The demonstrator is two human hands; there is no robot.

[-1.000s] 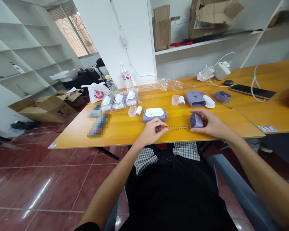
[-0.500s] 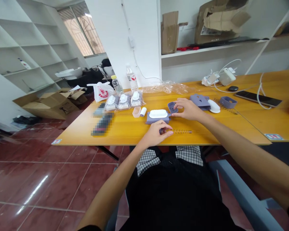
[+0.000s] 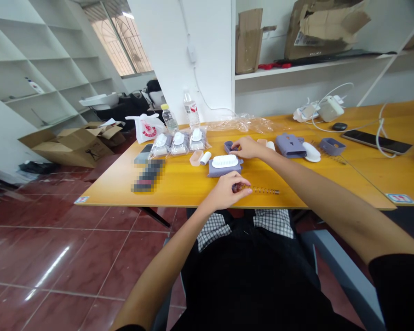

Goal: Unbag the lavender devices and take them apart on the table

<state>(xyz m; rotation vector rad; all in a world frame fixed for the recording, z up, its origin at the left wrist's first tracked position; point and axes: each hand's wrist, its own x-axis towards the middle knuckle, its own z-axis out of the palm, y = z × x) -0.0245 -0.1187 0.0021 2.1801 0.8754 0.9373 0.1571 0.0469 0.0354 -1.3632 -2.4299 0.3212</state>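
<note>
Near the table's front edge [image 3: 179,202], my left hand [image 3: 229,190] pinches a loose-coiled coppery spring [image 3: 266,191]; my right hand [image 3: 247,147] pinches a purple cup [image 3: 227,147].

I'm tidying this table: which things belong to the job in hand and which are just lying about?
Likely in the job:
coil spring in the left hand
purple cup at the right hand
purple case with ridged white top

Likely just lying about:
computer mouse
white plastic bag
yellow-capped bottle
</note>
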